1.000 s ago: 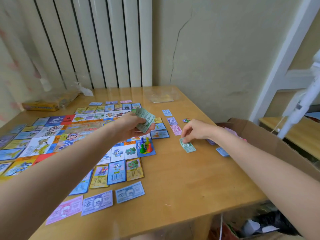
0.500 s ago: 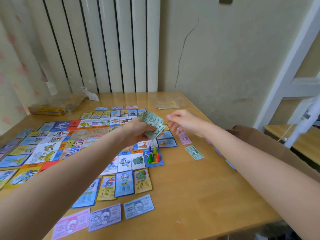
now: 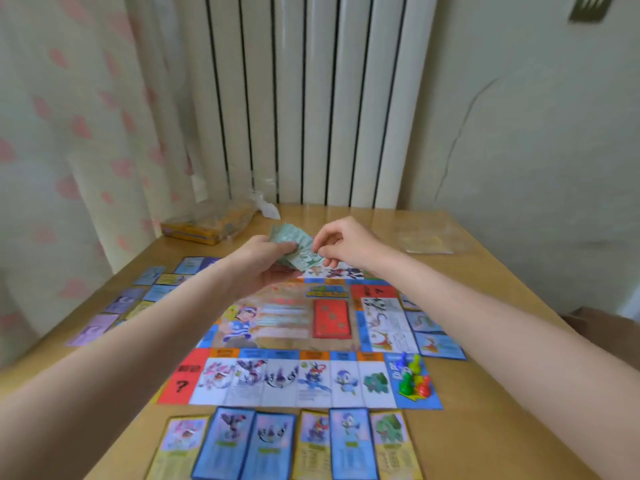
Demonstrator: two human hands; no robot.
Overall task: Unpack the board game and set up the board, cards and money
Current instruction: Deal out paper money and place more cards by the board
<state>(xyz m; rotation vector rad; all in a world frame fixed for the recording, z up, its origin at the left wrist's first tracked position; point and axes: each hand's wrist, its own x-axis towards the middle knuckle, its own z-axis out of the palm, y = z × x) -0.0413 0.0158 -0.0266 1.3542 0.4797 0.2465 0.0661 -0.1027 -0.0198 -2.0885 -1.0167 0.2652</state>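
Note:
The colourful game board (image 3: 294, 327) lies open in the middle of the wooden table (image 3: 491, 393). Property cards (image 3: 287, 445) lie in a row along its near edge, and more cards (image 3: 117, 306) run down its left side. Several pawns (image 3: 414, 377) stand on the board's near right corner. Above the board's far edge my left hand (image 3: 263, 265) grips a stack of green banknotes (image 3: 294, 245). My right hand (image 3: 343, 242) pinches the top note of that stack between thumb and fingers.
A yellow game box (image 3: 207, 225) under clear plastic wrap sits at the table's far left by the curtain. A clear plastic bag (image 3: 427, 239) lies at the far right. A white radiator (image 3: 311, 98) stands behind the table. A cardboard box (image 3: 602, 327) edge shows at right.
The view has swung left, centring the board. My right hand left the green note on the table and came over to the stack in my left hand, pinching its top note.

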